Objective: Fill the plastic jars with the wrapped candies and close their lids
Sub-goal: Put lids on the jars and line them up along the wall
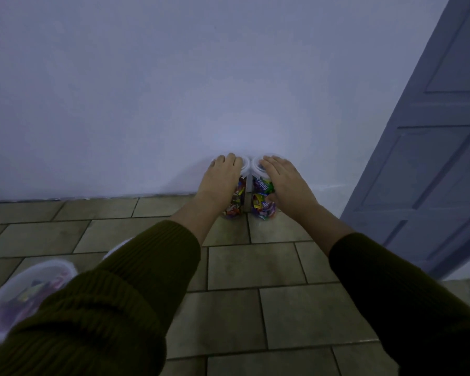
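Two clear plastic jars full of wrapped candies stand side by side on the floor against the wall, both with white lids on. My left hand (223, 175) lies over the left jar (238, 202), fingers fairly straight across its lid (245, 165); its thumb is hidden. My right hand (282, 180) covers the right jar's lid (256, 165), and its thumb curls against the side of the right jar (261, 204).
A white plastic tub (0, 302) with leftover wrapped candies sits at the lower left, partly behind my left sleeve. A white round edge (117, 246) shows beyond it. A blue-grey door (432, 158) stands open at the right. The floor is tiled.
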